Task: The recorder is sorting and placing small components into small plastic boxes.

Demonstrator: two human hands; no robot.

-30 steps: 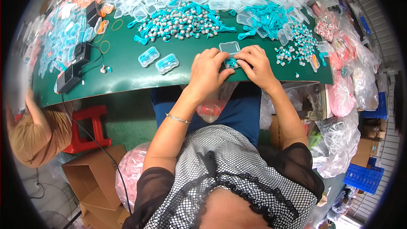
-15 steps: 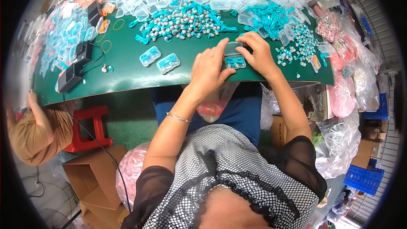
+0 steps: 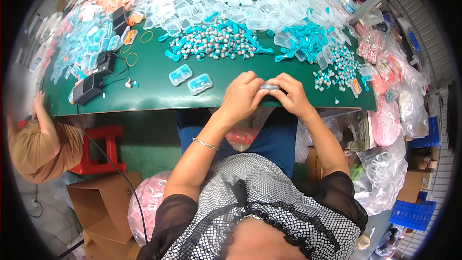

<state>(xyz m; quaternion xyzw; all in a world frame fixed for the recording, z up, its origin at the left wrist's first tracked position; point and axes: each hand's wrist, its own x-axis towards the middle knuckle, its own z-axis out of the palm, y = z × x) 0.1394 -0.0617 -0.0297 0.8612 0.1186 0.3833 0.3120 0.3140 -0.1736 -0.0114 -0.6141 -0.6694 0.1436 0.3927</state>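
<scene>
Between my two hands is a small clear plastic case (image 3: 269, 86), seen almost edge-on, just over the table's near edge. Its lid looks folded down, and its contents are hard to make out. My left hand (image 3: 242, 94) pinches one end between thumb and fingers. At the opposite end, my right hand (image 3: 292, 95) grips it the same way. Left of my hands, two closed cases, one farther off (image 3: 180, 74) and one nearer (image 3: 199, 84), lie on the green table with teal cords inside.
Beyond my hands sit a heap of grey-and-teal earplugs (image 3: 216, 41), teal cords (image 3: 308, 41) and many clear cases (image 3: 250, 0). Black boxes (image 3: 88, 89) with a cable stand at left. A co-worker (image 3: 45, 144) sits far left, near a red stool (image 3: 103, 149).
The case was lying open on the table with teal cord showing. Now both hands hold it, folded and tipped on edge. The view has shifted slightly.
</scene>
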